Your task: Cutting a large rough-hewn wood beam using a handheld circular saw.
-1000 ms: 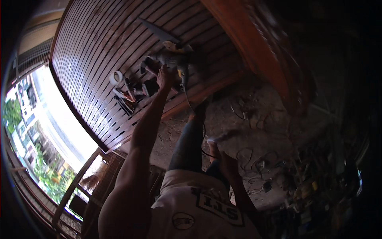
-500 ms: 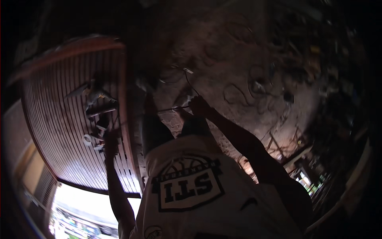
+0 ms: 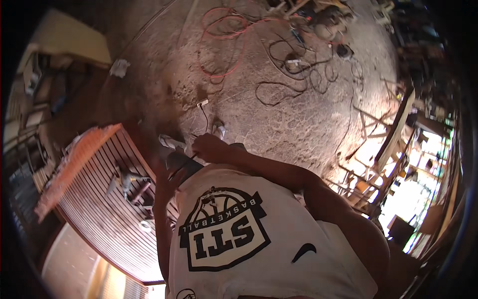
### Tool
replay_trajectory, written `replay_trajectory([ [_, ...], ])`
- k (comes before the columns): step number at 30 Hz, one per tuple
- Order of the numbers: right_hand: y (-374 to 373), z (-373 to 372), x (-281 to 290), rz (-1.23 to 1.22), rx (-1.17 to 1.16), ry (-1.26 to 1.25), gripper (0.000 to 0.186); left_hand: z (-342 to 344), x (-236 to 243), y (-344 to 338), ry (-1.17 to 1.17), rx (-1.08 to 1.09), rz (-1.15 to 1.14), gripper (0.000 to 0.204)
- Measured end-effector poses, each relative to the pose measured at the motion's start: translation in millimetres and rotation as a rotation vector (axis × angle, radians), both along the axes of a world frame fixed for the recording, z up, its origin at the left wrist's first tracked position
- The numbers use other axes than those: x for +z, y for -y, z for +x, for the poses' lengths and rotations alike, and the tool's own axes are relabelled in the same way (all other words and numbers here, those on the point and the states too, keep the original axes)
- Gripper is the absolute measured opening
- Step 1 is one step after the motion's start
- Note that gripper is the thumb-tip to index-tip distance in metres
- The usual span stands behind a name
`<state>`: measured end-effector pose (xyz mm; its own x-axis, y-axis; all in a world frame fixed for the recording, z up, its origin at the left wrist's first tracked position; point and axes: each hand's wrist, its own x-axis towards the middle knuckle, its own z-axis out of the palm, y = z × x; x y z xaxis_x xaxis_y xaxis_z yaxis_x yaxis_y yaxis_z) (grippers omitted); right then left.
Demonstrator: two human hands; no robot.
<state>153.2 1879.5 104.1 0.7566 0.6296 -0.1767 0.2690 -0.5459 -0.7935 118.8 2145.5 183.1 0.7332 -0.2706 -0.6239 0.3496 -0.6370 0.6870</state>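
A dark power cord (image 3: pixel 205 119) runs from a small white socket block (image 3: pixel 202 103) on the floor down to my right hand (image 3: pixel 208 147), whose fingers are closed around it. From there a taut length of cord slants down to my left hand (image 3: pixel 167 180), which looks closed on it, though its fingers are dim and slightly blurred. My left hand is beside the edge of a slatted wooden panel (image 3: pixel 94 212). On the panel lie a power drill (image 3: pixel 128 180), a white ring-shaped roll (image 3: pixel 145 225) and other tools that are hard to make out.
An orange hose or cord (image 3: pixel 223 37) lies coiled on the rough floor ahead, with tangled black cables (image 3: pixel 279 92) to its right. Scrap timber (image 3: pixel 396 129) leans at the right. A pale board (image 3: pixel 74 37) stands at the far left. My shoes are just beyond my hands.
My left hand has moved from over the tools on the panel toward my right hand. The view has swung, showing more floor, and the picture is brighter. My right hand still holds the cord.
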Motion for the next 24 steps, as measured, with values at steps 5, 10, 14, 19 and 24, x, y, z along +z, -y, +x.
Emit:
replay_trajectory([
  [5, 72, -40, -105, -0.392, -0.221, 0.105, 0.016, -32, 44, -108, 0.479, -0.1, 0.116, 0.026],
  [10, 103, -65, -144, -0.593, -0.619, 0.079, 0.034, -86, 19, -242, -0.118, 0.7, 0.146, 0.037],
  [14, 97, -74, -105, -0.511, -1.059, -0.149, 0.028, -124, -36, -311, -0.222, 0.784, 0.276, 0.04],
  [19, 78, -77, -19, -0.231, -1.161, -0.177, 0.025, -83, -114, -320, -0.079, -0.379, 0.933, 0.066],
  [24, 63, -81, 40, -0.158, -0.887, 0.004, 0.018, 66, -162, -79, 0.238, -0.08, 0.288, 0.076],
])
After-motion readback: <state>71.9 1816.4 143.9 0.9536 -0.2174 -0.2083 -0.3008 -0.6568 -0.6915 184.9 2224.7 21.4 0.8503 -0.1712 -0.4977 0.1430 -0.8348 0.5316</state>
